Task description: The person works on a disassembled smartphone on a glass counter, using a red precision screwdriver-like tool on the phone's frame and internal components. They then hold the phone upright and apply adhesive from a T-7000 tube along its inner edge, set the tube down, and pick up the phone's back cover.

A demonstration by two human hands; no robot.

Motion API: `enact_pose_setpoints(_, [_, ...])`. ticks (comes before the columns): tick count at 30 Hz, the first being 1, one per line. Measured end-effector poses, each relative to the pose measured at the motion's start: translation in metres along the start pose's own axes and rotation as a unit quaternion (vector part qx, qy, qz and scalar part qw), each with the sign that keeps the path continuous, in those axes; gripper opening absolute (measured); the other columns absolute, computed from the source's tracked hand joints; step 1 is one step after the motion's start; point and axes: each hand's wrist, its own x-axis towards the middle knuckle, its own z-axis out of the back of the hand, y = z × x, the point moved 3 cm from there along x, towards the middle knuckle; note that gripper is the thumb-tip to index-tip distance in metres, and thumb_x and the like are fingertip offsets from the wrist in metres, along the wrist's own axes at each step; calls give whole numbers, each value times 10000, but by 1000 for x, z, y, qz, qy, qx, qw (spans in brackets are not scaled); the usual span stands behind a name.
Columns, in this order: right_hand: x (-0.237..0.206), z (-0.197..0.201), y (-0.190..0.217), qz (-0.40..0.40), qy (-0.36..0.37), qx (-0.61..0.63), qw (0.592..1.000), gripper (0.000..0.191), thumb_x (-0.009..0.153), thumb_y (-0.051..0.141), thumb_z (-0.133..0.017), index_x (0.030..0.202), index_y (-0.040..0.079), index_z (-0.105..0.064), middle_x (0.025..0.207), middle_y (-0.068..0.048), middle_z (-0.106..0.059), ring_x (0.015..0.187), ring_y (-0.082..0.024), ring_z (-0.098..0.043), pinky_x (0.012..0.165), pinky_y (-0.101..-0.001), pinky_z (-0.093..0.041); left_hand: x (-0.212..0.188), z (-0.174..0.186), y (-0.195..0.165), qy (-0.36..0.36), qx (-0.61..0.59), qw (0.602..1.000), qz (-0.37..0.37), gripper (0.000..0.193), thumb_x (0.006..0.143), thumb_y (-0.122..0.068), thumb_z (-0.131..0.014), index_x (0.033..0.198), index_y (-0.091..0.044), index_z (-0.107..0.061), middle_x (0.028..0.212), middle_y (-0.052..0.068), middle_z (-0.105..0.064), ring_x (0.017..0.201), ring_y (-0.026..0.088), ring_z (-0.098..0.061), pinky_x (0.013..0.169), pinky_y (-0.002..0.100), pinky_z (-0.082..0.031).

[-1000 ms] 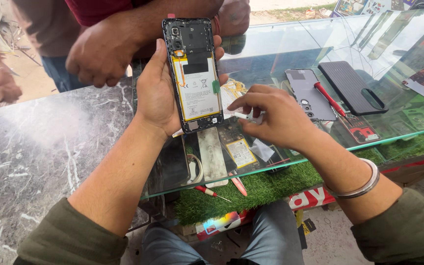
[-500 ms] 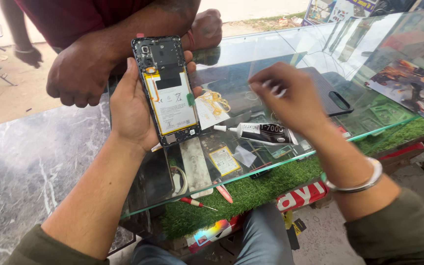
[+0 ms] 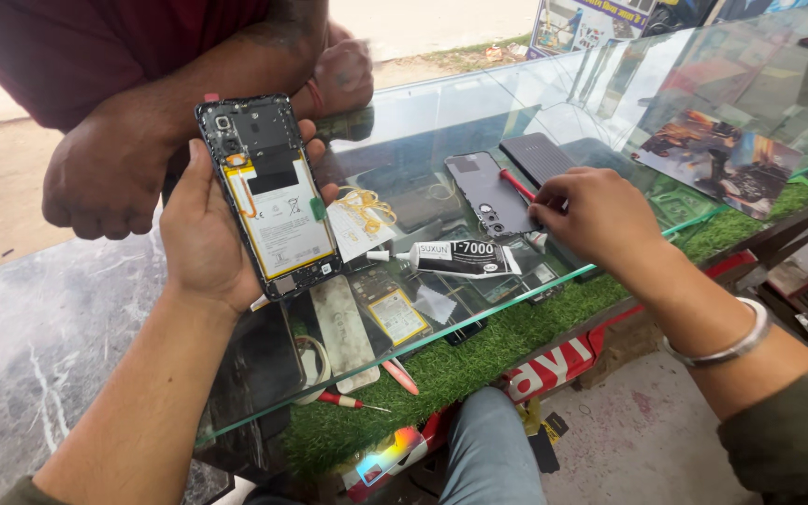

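My left hand [image 3: 200,234] holds an opened phone [image 3: 268,194] upright, its back cover off, with the white battery and dark circuit board showing. My right hand [image 3: 596,217] rests on the glass counter [image 3: 610,112] to the right, fingertips closing around a red-handled tool [image 3: 516,183] beside the phone's grey back cover [image 3: 486,193]. A black-and-white glue tube [image 3: 451,258] lies on the glass between my hands, apart from both.
Another person's hands [image 3: 109,173] lean on the counter's far left edge, just behind the phone. A dark slab [image 3: 537,154] lies past the back cover. Under the glass are batteries, small screwdrivers and green turf [image 3: 479,351]. A marble top [image 3: 21,337] extends left.
My right hand has let go of the glue tube, which now lies on the glass, and has moved right to the red-handled tool. The left hand still holds the phone.
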Motion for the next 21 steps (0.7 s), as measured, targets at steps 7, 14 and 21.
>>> enact_pose_setpoints(7, [6,8,-6,-8,-20,-42,999,209,872,347,-744,947,168,-820,975,-69,-752,880,-317,-710,750,-464,-564,0,-6,-2,-17,13,1000,0,650,1103,-494,-229,1500,-47,-484,1466,182,-581,1340,317,-585,1101,582,-512])
enact_pose_setpoints(14, [10,5,22,-105,138,-46,984,707,778,708,-724,1275,205,-693,1104,-72,-764,1065,-266,-712,918,-429,-560,-1,-7,-2,-25,-1,1000,6,653,1108,-482,-213,1500,-31,-477,1467,192,-571,1335,320,-582,1108,575,-509])
enact_pose_setpoints(21, [27,-1,17,-128,182,-48,974,1135,584,736,-851,1489,164,-475,1322,-137,-644,1216,-313,-630,982,-443,-512,-1,-11,-3,-30,4,1000,5,667,1099,-489,-204,1498,-25,-470,1461,191,-572,1330,324,-578,1100,584,-498])
